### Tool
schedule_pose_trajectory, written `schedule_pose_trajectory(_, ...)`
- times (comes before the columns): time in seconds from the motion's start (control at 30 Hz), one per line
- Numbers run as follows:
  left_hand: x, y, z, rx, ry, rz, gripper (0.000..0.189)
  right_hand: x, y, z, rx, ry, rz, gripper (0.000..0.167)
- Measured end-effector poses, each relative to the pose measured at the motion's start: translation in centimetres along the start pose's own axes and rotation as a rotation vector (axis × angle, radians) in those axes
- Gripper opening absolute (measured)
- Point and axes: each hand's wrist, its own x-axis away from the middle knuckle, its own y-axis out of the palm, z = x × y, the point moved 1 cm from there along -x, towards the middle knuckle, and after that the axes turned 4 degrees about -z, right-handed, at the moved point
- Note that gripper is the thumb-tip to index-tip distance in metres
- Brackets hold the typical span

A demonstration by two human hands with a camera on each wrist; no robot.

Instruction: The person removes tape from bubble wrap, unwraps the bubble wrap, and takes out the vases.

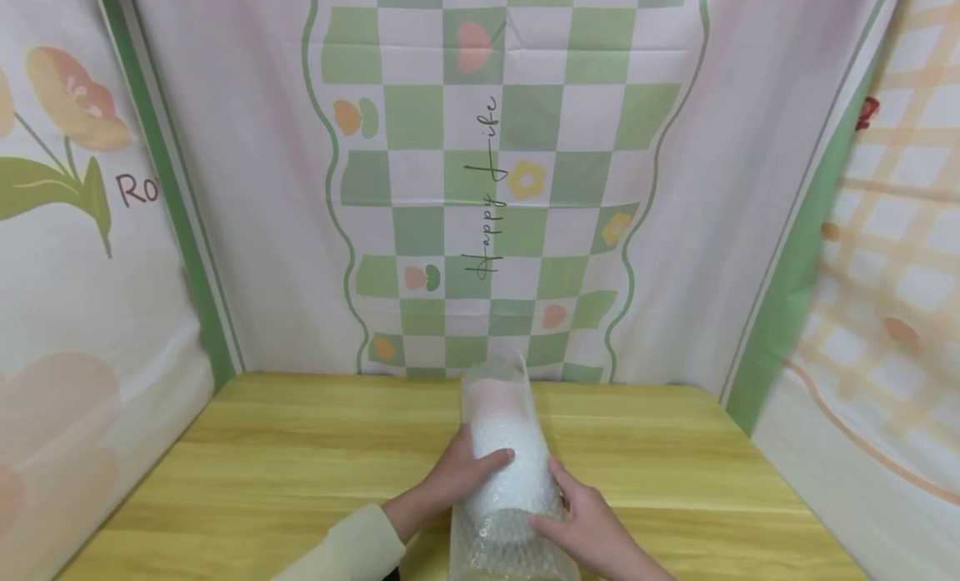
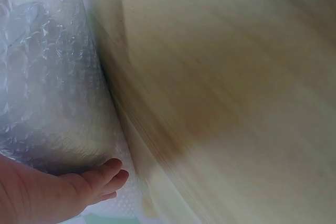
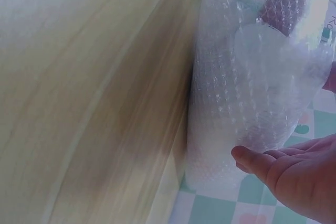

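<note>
A clear bubble-wrap bundle [image 1: 510, 473] lies lengthwise on the wooden table [image 1: 645, 448], pointing away from me. Through the wrap shows a rounded, whitish object with a pink far end; its kind cannot be made out. My left hand [image 1: 461, 474] holds the bundle's left side, thumb across the top. On the right side my right hand [image 1: 592, 523] grips it, with the thumb by a layer edge of the wrap. The left wrist view shows the left fingers [image 2: 105, 174] against the bubble wrap [image 2: 52, 77]. In the right wrist view the right hand [image 3: 294, 177] touches the wrapped surface [image 3: 226, 108].
A checkered green-and-white curtain [image 1: 480, 147] hangs behind the table's far edge. Printed cloths hang at the left [image 1: 75, 272] and right [image 1: 885, 314]. A small dark object [image 1: 392, 574] shows by the left sleeve at the bottom edge.
</note>
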Motion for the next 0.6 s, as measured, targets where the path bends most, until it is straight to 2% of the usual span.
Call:
schedule_pose_trajectory(0.23,0.06,0.04,0.23,-0.012,0.009,0.011,0.096,-0.13,0.06,0.16,0.027,0.007,0.000,0.092)
schedule_pose_trajectory(0.47,-0.23,0.11,-0.03,-0.017,-0.006,0.005,0.099,-0.26,0.24,0.25,0.090,-0.057,0.063,0.084)
schedule_pose_trajectory(0.6,-0.18,0.08,-0.05,-0.020,-0.003,0.012,0.100,-0.27,0.24,0.31,0.087,-0.069,0.062,0.083)
